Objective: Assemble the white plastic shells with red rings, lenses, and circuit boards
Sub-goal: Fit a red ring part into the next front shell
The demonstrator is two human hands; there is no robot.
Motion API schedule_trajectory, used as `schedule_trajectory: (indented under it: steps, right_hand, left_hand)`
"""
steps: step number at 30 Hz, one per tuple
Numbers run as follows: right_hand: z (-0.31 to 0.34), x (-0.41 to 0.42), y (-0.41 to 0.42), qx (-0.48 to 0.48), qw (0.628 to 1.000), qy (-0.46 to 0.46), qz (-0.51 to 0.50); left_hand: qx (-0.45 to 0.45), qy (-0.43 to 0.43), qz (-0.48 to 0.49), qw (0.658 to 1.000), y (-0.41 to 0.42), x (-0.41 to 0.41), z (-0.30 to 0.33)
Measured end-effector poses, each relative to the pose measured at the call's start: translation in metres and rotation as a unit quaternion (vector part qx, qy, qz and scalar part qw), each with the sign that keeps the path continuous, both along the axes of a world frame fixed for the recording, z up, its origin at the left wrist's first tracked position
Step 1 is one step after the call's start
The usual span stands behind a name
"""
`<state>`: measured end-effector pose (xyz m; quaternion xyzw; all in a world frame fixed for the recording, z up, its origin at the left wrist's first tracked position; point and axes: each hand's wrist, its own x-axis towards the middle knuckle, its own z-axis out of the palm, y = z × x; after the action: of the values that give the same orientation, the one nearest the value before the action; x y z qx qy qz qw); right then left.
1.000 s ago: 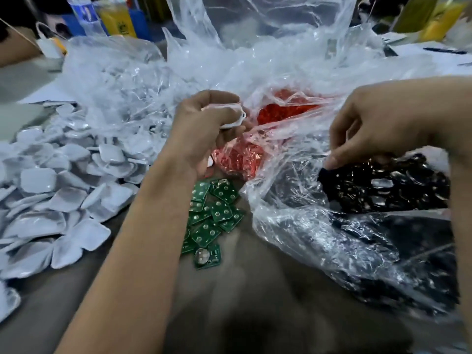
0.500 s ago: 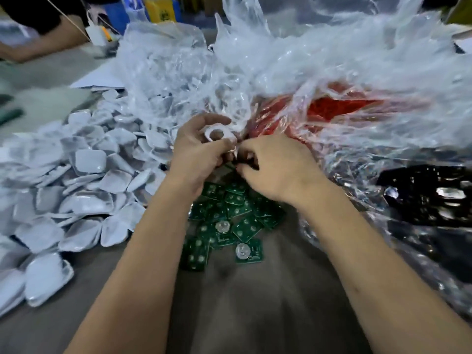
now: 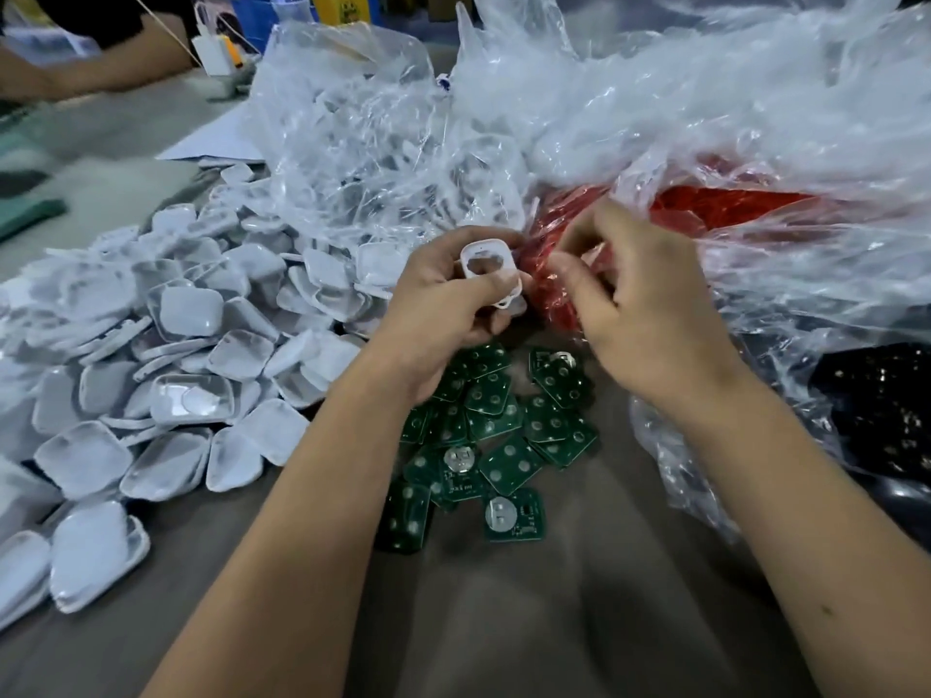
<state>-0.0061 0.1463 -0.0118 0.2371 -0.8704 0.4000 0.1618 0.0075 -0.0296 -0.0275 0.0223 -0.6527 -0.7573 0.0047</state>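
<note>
Gripped between thumb and curled fingers of left hand (image 3: 443, 299): rounded-square white plastic shell (image 3: 487, 262) with cut-out openings | right hand (image 3: 640, 304) fingers bent at crinkled clear bag of glossy red rings (image 3: 715, 219), hold unclear | flat green square circuit boards (image 3: 499, 435) heaped below | smooth white shells pile (image 3: 166, 355) left on grey table (image 3: 529, 622)

a small assembly workshop, by the look of the bulk parts on one grey table (image 3: 529, 622): a heap of white plastic shells (image 3: 166, 355) on the left of the frame, green circuit boards (image 3: 496, 430) loose in the middle, clear bags (image 3: 629, 103) of red rings (image 3: 725, 209) and dark parts (image 3: 886, 395) on the right, and another worker's arm (image 3: 101, 68) at the upper left.
</note>
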Motion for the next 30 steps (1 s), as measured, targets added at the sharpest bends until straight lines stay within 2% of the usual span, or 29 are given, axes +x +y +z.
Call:
schedule_trajectory:
  steps: [3,5,8,12,18,24,28,30]
  right_hand:
    - [0.002,-0.001,0.003,-0.148,0.989,-0.024,-0.016]
    - [0.001,-0.002,0.005,-0.204,0.978,-0.043,-0.017]
    - [0.001,-0.005,0.007,-0.232,0.970,-0.065,-0.007]
    - [-0.002,-0.004,0.010,-0.289,0.947,-0.135,0.041]
    - [0.002,-0.003,0.011,-0.365,0.887,-0.268,0.097]
    - [0.000,0.000,0.009,-0.371,0.866,-0.312,0.122]
    - [-0.002,-0.003,0.010,-0.334,0.886,-0.302,0.112]
    - [-0.002,-0.001,0.008,-0.316,0.908,-0.256,0.101]
  left_hand:
    - [-0.006,0.013,-0.053,0.998,0.003,-0.001,-0.002]
    - [0.005,0.029,-0.091,0.995,0.004,0.000,-0.003]
    - [0.021,0.034,-0.115,0.993,0.008,0.002,-0.003]
    - [0.026,0.021,-0.085,0.996,0.012,0.003,0.001]
    - [0.072,0.045,-0.029,0.996,0.010,0.006,0.007]
    - [-0.051,0.082,-0.026,0.995,0.014,0.007,0.005]
    - [-0.034,0.094,-0.005,0.995,0.012,0.007,0.004]
    - [-0.034,0.101,0.000,0.994,0.011,0.007,0.004]
